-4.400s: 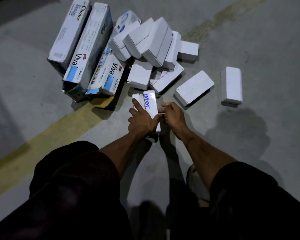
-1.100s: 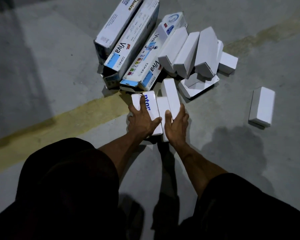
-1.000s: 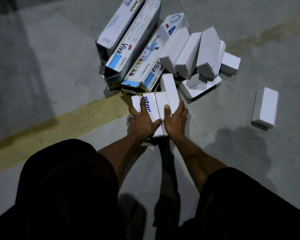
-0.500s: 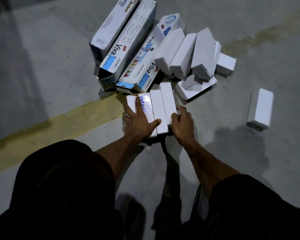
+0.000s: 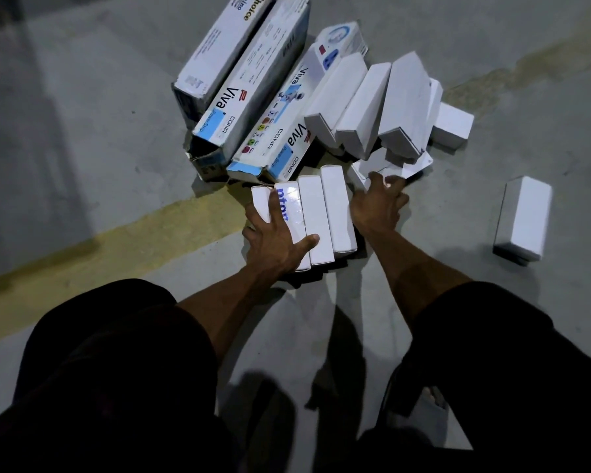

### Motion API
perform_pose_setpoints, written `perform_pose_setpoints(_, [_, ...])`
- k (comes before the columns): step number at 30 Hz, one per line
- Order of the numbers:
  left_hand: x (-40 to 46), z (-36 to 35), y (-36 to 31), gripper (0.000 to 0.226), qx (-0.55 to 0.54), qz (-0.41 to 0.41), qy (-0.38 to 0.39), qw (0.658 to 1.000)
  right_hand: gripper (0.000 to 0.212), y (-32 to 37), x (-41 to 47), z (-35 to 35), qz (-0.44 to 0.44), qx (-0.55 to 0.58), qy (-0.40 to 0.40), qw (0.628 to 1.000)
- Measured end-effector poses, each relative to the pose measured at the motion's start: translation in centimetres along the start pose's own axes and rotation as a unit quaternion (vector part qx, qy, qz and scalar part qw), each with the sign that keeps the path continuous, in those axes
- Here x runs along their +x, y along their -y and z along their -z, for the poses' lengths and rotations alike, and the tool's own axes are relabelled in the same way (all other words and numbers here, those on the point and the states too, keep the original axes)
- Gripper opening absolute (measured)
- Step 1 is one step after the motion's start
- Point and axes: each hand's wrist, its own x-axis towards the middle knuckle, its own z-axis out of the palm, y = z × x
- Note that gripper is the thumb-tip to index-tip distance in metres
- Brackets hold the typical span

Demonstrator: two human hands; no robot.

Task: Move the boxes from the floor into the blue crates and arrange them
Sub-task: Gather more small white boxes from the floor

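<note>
Right hand [image 5: 377, 208] fingertips blurred, left hand [image 5: 275, 242] covering printed box [image 5: 290, 203] lettering

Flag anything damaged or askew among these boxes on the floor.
The middle Viva box has a torn, crumpled near end. Behind the neat row, white boxes lean tilted on one another instead of lying flat. A lone white box sits apart to the right.

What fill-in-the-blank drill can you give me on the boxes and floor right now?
The left hand rests on a row of ____ small white boxes. The lettered box under its fingers shows ____ print. The painted floor stripe left of the row is ____.
Missing: four; blue; yellow.
</note>
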Motion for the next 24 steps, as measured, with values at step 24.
perform_pose_setpoints(24, [0.2, -0.3, 0.2, 0.123, 0.012, -0.003, -0.004, 1.000, 0.065, -3.5, -3.0, 1.0, -0.080, -0.054, -0.016, 0.995])
